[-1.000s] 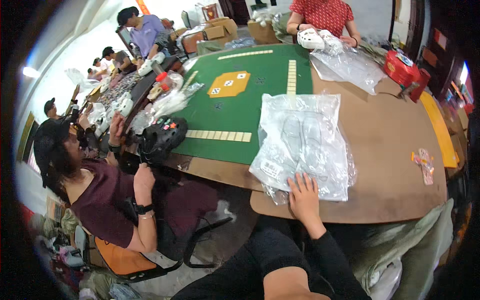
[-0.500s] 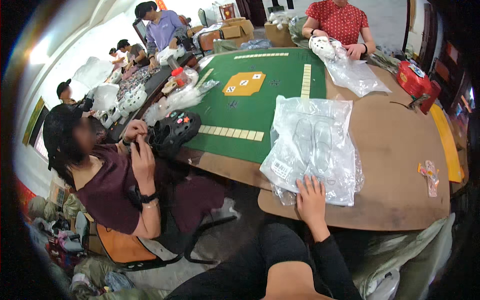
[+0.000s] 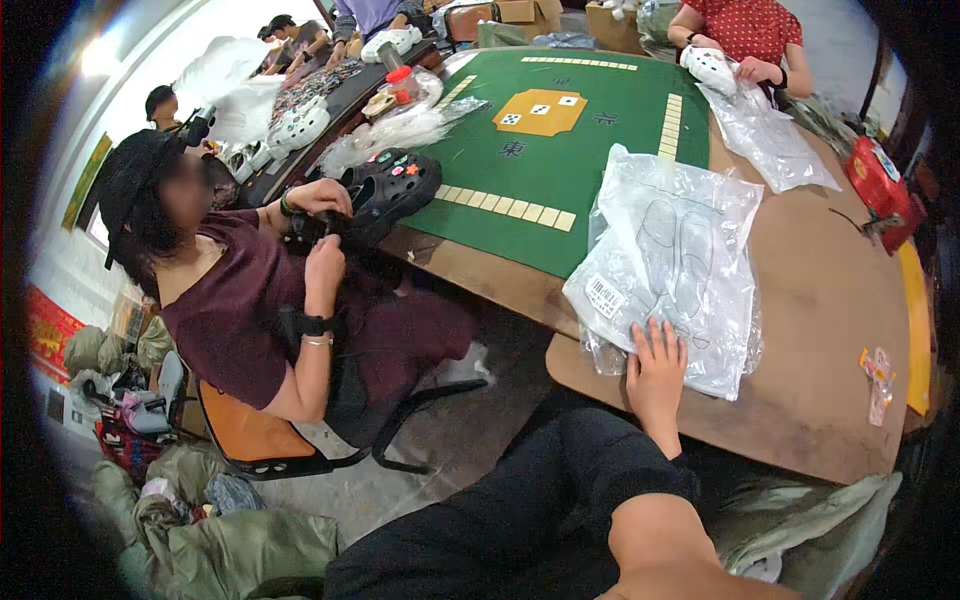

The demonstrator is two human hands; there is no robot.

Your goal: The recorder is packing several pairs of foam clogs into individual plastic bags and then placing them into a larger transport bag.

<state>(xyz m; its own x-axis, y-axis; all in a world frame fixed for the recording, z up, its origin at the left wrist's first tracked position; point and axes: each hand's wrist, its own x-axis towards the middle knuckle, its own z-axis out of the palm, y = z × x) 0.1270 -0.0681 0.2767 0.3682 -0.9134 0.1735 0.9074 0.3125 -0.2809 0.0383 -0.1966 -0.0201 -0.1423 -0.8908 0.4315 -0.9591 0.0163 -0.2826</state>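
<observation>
My right hand [image 3: 657, 383] lies palm down with its fingers spread, on the near edge of a clear plastic bag [image 3: 722, 290]. Two shoe-sole outlines and a white label show on the bag, which looks flat and lies at the table's front. My left hand is out of the picture.
The table [image 3: 800, 390] has a brown border and a green middle [image 3: 560, 200]. A seated person [image 3: 240, 290] at the left works beside a black clog [image 3: 400, 190]. Across, someone holds a white clog [image 3: 712, 72]. A red roll [image 3: 882, 190] lies far right.
The view has shifted, so the table and bag appear farther up and right. My right hand stays on the bag. The neighbour's hands have come lower, near the black clog.
</observation>
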